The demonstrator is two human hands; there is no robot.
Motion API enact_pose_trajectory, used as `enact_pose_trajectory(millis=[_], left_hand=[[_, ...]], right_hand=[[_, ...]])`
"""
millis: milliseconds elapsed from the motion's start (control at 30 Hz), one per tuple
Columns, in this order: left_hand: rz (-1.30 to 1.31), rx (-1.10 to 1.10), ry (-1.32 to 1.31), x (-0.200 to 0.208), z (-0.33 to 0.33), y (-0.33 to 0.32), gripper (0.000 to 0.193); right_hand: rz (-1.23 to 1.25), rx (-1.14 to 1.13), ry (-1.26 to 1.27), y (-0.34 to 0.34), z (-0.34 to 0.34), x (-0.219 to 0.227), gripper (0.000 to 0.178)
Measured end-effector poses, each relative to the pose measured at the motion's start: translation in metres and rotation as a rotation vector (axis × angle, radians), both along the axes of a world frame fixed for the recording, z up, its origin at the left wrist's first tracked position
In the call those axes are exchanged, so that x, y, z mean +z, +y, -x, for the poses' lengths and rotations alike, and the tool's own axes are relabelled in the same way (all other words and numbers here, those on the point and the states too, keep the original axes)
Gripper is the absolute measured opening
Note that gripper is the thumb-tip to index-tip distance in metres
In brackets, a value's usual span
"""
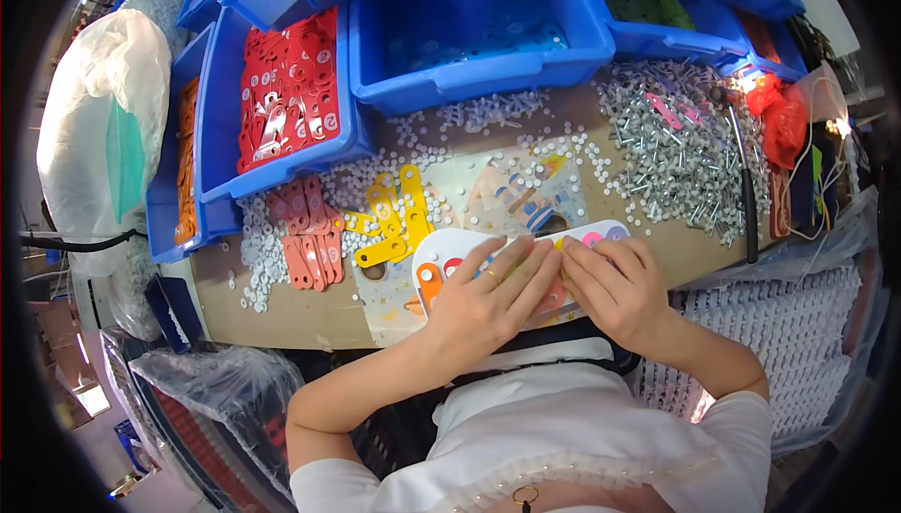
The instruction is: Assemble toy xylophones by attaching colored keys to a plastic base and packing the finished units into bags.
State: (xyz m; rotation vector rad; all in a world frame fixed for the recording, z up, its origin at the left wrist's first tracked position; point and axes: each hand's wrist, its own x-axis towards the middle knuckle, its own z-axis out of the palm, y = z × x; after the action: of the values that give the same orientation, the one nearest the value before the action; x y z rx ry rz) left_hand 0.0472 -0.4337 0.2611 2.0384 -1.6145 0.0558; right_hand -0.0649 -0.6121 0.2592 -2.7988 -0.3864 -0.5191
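A white board (434,252) with rounded ends lies at the table's near edge, carrying coloured plastic pieces. An orange piece (429,280) shows at its left end; pink and purple round ends (616,232) show at its right. My left hand (490,295), with a ring on one finger, is closed over the board's middle. From the right, my right hand (615,290) closes on it too, and the fingertips of both meet beside a bit of yellow. Whatever lies under the fingertips is hidden. Just left of the board are loose yellow strips (413,205) with holes.
Salmon-coloured strips (314,260) and scattered white caps (258,241) lie left. Blue bins stand behind, one holding red strips (289,91), another blue pieces (497,39). A heap of metal screws (671,128) and a black-handled tool (748,203) lie right.
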Motion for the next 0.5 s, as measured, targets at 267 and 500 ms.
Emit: enact_pose_trajectory(millis=[267, 500], left_hand=[[-0.033, -0.116, 0.164, -0.001, -0.075, -0.014, 0.027], [-0.201, 0.079, -0.135, -0.035, -0.095, -0.03, 0.02]], right_hand=[[-0.309, 0.056, 0.209, -0.036, -0.069, 0.006, 0.009], [-0.048, -0.204, 0.136, -0.033, -0.144, -0.042, 0.014]])
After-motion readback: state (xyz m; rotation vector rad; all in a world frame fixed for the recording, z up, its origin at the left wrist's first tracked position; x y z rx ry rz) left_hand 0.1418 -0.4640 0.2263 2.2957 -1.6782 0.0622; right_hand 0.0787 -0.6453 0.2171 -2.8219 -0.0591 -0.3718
